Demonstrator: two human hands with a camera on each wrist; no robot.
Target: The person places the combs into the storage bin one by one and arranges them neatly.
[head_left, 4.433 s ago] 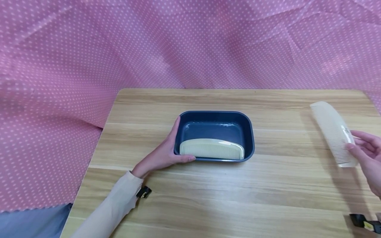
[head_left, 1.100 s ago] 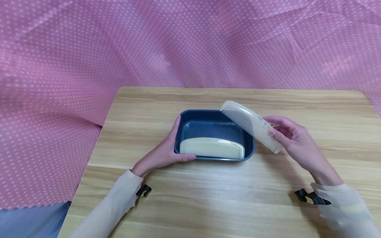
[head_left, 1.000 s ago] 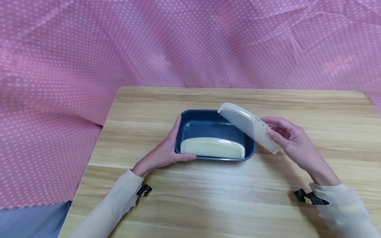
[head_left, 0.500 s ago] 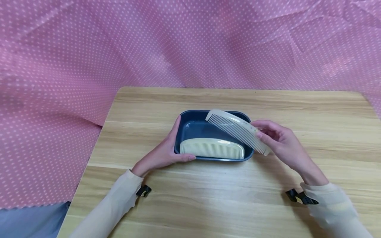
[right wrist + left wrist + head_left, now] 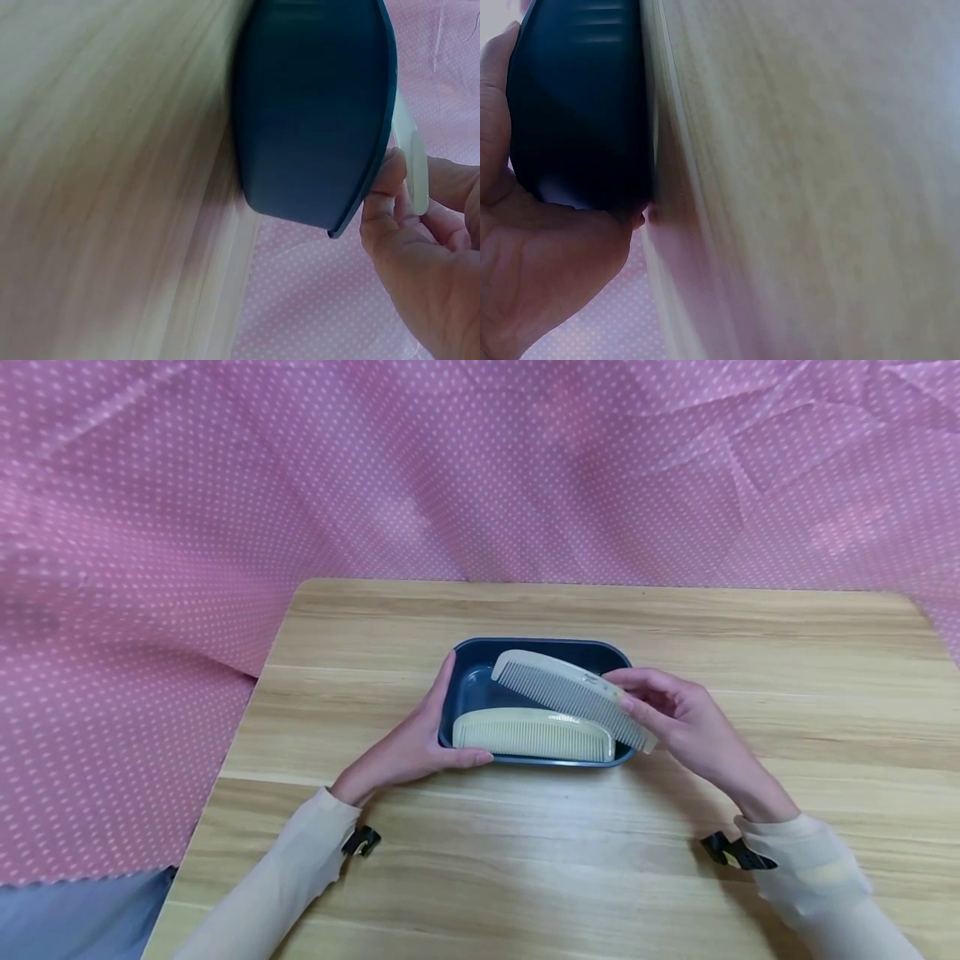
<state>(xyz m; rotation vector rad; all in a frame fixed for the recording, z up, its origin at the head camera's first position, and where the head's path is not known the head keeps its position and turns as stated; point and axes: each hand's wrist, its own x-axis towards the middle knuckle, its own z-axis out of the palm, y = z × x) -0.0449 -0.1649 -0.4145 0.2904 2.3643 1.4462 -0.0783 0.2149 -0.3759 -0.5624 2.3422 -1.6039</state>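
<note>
A dark blue rectangular tub [image 5: 474,687] stands on the wooden table. My left hand [image 5: 411,747] grips its left end, thumb along the near rim and fingers round the side; in the left wrist view the palm lies close against the tub wall [image 5: 581,112]. Inside, along the near wall, lies a cream comb [image 5: 517,735], teeth toward me. Between thumb and fingers my right hand [image 5: 686,727] pinches a second, whitish comb [image 5: 551,681], slanted over the tub with its right end past the rim. The right wrist view shows that comb's edge [image 5: 417,169] just above the tub's rim.
Behind the wooden table [image 5: 525,868] hangs a pink cloth [image 5: 480,468] with white dots. Each wrist wears a small black strap-on device, one by the left sleeve [image 5: 307,839] and one by the right sleeve [image 5: 810,868].
My right hand has brought the whitish comb from the far right, leftward and lower over the tub. The left hand, the tub and the cream comb have stayed in place.
</note>
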